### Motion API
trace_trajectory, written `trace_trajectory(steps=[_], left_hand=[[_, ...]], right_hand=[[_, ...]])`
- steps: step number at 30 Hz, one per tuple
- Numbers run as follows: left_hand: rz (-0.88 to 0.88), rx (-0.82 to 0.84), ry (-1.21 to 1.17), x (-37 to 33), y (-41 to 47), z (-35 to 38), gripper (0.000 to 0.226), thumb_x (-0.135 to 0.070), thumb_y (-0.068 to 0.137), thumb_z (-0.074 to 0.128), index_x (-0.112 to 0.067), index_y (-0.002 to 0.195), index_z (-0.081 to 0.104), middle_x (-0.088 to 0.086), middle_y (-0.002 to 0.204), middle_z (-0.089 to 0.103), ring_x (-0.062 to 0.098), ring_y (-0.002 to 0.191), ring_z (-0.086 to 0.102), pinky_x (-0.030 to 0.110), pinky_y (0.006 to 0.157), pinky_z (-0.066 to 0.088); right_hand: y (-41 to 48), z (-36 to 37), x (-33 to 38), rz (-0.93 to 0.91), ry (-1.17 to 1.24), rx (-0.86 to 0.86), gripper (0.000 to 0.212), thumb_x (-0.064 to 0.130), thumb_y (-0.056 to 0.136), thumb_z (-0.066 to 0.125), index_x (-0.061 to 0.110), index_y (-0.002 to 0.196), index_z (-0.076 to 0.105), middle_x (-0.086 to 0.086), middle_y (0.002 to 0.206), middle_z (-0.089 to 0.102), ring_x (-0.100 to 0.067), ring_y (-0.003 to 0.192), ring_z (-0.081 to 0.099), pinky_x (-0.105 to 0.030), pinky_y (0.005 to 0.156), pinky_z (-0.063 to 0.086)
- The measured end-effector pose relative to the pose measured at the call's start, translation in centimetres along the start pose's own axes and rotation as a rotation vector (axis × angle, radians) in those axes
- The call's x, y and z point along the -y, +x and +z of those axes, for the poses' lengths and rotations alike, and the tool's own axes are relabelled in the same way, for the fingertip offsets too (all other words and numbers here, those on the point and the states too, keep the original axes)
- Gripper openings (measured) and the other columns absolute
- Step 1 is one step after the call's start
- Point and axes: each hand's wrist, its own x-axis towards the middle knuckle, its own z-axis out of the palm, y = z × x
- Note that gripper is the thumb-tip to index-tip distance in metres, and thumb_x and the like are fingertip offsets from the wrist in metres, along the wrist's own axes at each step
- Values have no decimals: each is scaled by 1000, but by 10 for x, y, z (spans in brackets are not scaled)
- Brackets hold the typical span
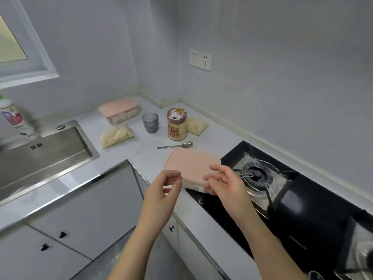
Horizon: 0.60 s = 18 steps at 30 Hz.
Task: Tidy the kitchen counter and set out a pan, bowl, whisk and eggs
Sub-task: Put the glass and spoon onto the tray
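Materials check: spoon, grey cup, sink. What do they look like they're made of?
Spoon: polished metal, likely steel, with bright glints on its bowl.
Cup: grey and see-through with a ribbed wall, glass or plastic; cannot tell which.
Sink: brushed stainless steel with a dull, streaked sheen.

Counter [141, 156]: smooth, glossy white, stone-like under your hands.
Sink [46, 158], your 10 o'clock: brushed metal with a dull sheen.
Box lid [191, 164], your 12 o'clock: matt pink plastic.
Spoon [175, 146]: polished metal.
Tumbler [150, 122]: ribbed, grey, translucent.
Bag [116, 136], your 11 o'clock: thin, clear, crinkled plastic film.
Hob [302, 199], your 2 o'clock: glossy black glass.
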Motion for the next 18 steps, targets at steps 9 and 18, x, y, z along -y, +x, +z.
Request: trace_trajectory(steps=[9,18], left_hand=[[-65,-115,-17,42,103,-65,20,-7,91,58,-25,95,65,-5,96,71,-1,93,64,7,72,44],[-43,41,165,107,278,-145,15,-13,92,59,-23,101,65,-11,97,68,-3,87,61,7,70,44]], right_hand=[[113,81,0,43,-130,121,27,6,90,58,30,102,60,1,95,70,-14,85,67,-27,77,54],[237,173,-18,148,-158,-17,25,4,90,56,27,99,59,-4,98,68,-17,84,66,-20,71,50]])
